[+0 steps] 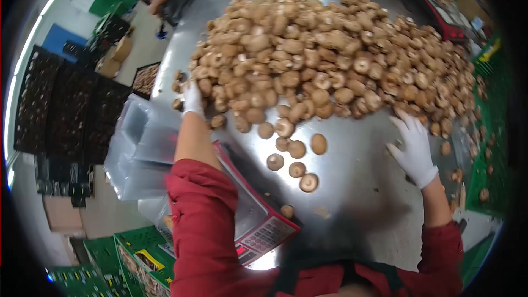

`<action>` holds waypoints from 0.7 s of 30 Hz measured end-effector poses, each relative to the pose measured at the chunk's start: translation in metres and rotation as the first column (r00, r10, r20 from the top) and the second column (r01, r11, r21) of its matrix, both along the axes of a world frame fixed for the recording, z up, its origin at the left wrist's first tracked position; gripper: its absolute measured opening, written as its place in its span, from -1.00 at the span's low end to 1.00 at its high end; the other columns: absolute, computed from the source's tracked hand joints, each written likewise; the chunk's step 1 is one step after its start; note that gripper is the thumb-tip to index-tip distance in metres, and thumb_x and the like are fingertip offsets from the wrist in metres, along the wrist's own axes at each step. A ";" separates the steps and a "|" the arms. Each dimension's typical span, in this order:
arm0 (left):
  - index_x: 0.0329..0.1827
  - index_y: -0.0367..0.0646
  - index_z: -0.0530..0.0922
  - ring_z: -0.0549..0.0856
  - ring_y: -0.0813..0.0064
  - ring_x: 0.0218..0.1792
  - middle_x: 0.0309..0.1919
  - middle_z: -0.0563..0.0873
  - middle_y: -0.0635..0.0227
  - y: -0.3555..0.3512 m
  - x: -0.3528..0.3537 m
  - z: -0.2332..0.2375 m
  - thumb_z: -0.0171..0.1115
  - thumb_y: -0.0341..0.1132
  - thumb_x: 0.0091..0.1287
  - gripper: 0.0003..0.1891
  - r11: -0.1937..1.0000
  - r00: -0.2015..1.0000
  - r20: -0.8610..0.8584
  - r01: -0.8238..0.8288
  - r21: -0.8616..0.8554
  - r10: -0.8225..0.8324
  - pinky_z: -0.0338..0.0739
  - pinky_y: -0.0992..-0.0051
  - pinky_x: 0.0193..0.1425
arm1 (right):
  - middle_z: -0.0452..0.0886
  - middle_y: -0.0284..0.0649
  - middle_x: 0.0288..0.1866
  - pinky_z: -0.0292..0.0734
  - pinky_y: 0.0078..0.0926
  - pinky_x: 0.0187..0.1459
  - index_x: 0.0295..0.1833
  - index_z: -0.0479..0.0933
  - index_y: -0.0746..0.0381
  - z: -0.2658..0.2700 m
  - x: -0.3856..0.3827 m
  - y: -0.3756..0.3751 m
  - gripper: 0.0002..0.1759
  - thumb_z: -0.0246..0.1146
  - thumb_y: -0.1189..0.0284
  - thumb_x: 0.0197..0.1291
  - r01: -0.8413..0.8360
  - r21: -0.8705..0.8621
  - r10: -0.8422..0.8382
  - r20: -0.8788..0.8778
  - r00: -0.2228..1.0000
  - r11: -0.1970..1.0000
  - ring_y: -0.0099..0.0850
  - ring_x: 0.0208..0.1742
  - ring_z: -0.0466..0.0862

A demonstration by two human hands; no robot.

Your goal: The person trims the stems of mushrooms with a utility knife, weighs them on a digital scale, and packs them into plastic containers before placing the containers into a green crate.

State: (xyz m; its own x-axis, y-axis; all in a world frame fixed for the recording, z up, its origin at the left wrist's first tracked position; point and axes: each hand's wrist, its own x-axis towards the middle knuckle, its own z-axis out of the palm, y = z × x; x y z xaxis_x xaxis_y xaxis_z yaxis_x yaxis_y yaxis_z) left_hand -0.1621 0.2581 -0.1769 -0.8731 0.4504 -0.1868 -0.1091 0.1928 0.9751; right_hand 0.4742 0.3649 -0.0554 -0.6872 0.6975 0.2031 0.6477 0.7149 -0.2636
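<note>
on the shiny metal table (357, 170), a big pile of brown mushrooms (313, 55) lies just ahead of both hands. the pile is long from side to side, going from the left hand to past the right one. the white-gloved left hand (192, 99) is at the pile's left end. it is blurry, so i cannot tell if its fingers hold a mushroom. the white-gloved right hand (413, 151) is at the near edge, more to the right. its fingers are spread and its thumb sticks out, with fingertips right by the mushrooms. neither hand looks clearly nearer to the pile. some loose mushrooms (296, 148) lie between the hands. the left forearm (193, 143) reaches over a red scale (267, 237), beside clear plastic bags (144, 143).
</note>
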 end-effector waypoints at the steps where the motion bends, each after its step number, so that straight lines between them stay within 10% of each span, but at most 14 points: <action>1: 0.26 -0.27 0.47 0.57 0.27 0.19 0.21 0.57 0.06 0.000 0.005 -0.002 0.06 0.03 0.42 -0.44 0.992 0.973 -0.217 -0.093 -0.087 0.072 0.50 0.24 0.21 | 0.45 -0.11 0.32 0.29 -0.13 0.36 0.24 0.47 0.17 0.005 -0.044 0.013 -0.35 0.41 0.37 -0.07 -0.107 0.030 0.109 -0.068 0.992 0.994 -0.09 0.35 0.41; 2: 0.31 -0.29 0.44 0.51 0.25 0.26 0.29 0.51 0.06 -0.004 -0.035 -0.037 0.07 0.05 0.42 -0.39 0.995 0.933 -0.359 -0.015 -0.100 -0.022 0.42 0.25 0.28 | 0.44 -0.11 0.33 0.27 -0.11 0.37 0.26 0.46 0.15 0.009 -0.091 0.025 -0.34 0.40 0.36 -0.05 -0.196 0.079 0.205 -0.122 0.971 0.977 -0.10 0.37 0.40; 7: 0.28 -0.08 0.46 0.68 0.26 -0.01 0.07 0.64 0.25 0.001 0.110 0.094 -0.03 0.11 0.43 -0.46 0.992 0.923 0.384 -0.036 0.124 -0.015 0.64 0.28 -0.01 | 0.42 -0.13 0.38 0.20 -0.06 0.43 0.29 0.47 0.08 0.013 -0.298 0.056 -0.40 0.34 0.24 0.08 -0.472 0.313 0.556 -0.287 0.780 0.824 -0.11 0.41 0.36; 9: 0.31 -0.05 0.43 0.66 0.26 0.07 0.18 0.59 0.24 0.008 0.115 0.092 -0.08 0.11 0.44 -0.46 0.990 0.957 0.278 0.053 0.128 -0.087 0.62 0.24 0.09 | 0.40 -0.15 0.40 0.20 -0.05 0.44 0.28 0.48 0.06 0.002 -0.351 0.052 -0.41 0.33 0.18 0.09 -0.451 0.262 0.510 -0.235 0.828 0.853 -0.13 0.42 0.35; 18: 0.46 -0.02 0.36 0.56 0.29 0.26 0.29 0.55 0.20 0.009 0.184 0.113 -0.20 0.35 0.44 -0.25 0.997 0.986 0.166 0.007 0.078 -0.020 0.50 0.22 0.32 | 0.64 -0.25 -0.07 0.39 -0.17 0.18 0.11 0.60 0.06 -0.007 -0.338 0.072 -0.48 0.28 0.08 0.04 -0.407 0.080 0.408 -0.006 0.913 0.910 -0.23 0.19 0.48; 21: 0.51 -0.08 0.26 0.54 0.25 0.28 0.37 0.46 0.19 0.014 0.156 0.051 -0.12 0.32 0.43 -0.22 0.932 0.923 0.339 0.052 0.360 -0.182 0.50 0.23 0.33 | 0.65 -0.21 -0.05 0.41 -0.11 0.17 0.11 0.60 0.09 0.000 -0.317 0.075 -0.49 0.26 0.10 0.05 -0.384 0.034 0.383 0.032 0.923 0.923 -0.18 0.17 0.51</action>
